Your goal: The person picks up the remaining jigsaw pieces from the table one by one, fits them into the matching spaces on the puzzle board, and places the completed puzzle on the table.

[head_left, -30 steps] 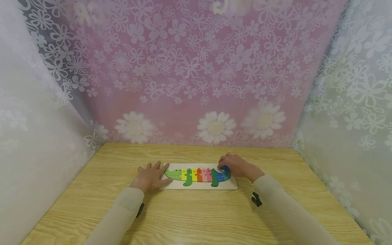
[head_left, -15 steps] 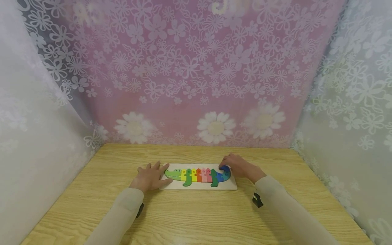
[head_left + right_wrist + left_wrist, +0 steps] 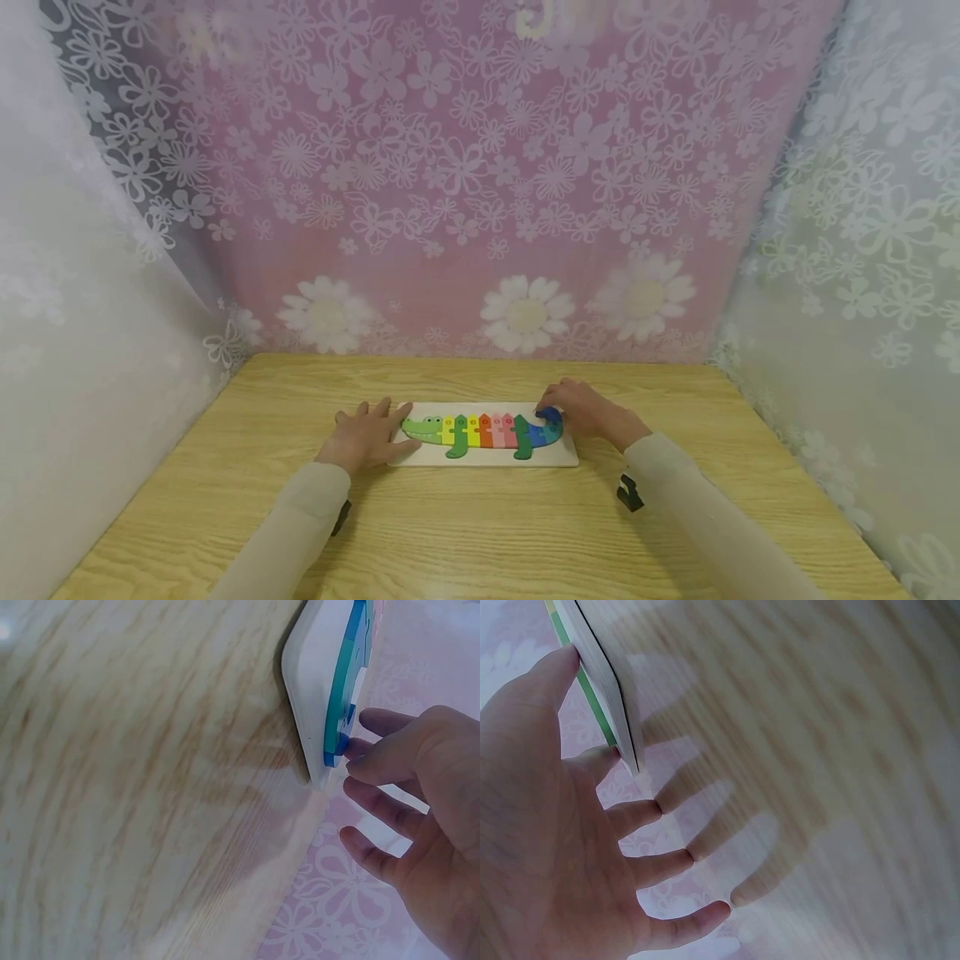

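A crocodile puzzle in several colours lies on its white board (image 3: 487,458), with the green head (image 3: 423,428) at the left and the blue tail at the right. My left hand (image 3: 363,437) spreads over the board's left end, thumb and index finger resting on it and the other fingers reaching onto the table. At the opposite end, my right hand (image 3: 588,408) has its fingers bent around the dark blue tail piece (image 3: 551,414). The right wrist view shows the thumb and a fingertip at that piece's blue knob (image 3: 343,743), beside a teal piece (image 3: 339,697).
The board sits on a wood-grain table (image 3: 465,525). Behind it hangs a pink flowered curtain (image 3: 465,183), with pale flowered cloth (image 3: 862,275) on both sides. A dark clip-like object (image 3: 628,493) shows under the right sleeve.
My right fingers have shifted slightly to the right at the tail's tip, and more of the dark blue piece shows. The left hand keeps its place on the board.
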Demonstrator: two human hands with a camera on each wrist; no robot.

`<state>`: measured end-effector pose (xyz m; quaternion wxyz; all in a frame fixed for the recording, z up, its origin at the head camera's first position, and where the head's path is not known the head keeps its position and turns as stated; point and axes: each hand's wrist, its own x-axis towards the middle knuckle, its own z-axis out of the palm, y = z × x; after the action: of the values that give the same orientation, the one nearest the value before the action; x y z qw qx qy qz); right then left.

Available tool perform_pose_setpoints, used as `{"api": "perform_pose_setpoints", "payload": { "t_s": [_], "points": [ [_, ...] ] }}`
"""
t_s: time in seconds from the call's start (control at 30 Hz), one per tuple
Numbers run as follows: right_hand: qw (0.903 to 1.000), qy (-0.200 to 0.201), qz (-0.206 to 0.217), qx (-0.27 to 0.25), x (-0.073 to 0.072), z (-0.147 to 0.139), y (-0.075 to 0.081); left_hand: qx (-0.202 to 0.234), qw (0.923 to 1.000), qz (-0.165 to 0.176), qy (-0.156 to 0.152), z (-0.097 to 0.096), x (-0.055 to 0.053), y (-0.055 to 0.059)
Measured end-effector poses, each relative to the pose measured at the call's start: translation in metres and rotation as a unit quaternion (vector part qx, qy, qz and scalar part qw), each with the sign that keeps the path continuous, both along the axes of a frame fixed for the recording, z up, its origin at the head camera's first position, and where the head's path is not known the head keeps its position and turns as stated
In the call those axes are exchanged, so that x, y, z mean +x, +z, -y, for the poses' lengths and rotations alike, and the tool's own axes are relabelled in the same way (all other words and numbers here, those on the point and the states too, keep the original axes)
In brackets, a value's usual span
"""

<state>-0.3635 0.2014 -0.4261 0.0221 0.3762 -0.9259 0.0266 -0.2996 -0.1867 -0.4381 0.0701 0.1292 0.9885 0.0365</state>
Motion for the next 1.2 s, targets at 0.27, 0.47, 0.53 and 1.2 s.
{"api": "perform_pose_setpoints", "payload": {
  "t_s": [0.27, 0.47, 0.53, 1.2],
  "points": [
    [0.9997, 0.007, -0.016, -0.02, 0.001, -0.002, -0.004, -0.002, 1.0, 0.003, 0.0, 0.001, -0.002, -0.003],
    [0.9962, 0.014, -0.029, -0.081, 0.005, -0.002, -0.005, 0.001, 1.0, 0.0, -0.003, 0.002, -0.002, -0.002],
    [0.9948, 0.013, -0.028, -0.097, 0.007, -0.001, -0.005, 0.002, 1.0, 0.001, -0.004, 0.003, -0.002, -0.002],
    [0.9877, -0.002, 0.002, -0.156, 0.024, -0.014, -0.009, 0.004, 1.0, -0.004, -0.007, 0.003, -0.003, -0.006]
  ]
}}
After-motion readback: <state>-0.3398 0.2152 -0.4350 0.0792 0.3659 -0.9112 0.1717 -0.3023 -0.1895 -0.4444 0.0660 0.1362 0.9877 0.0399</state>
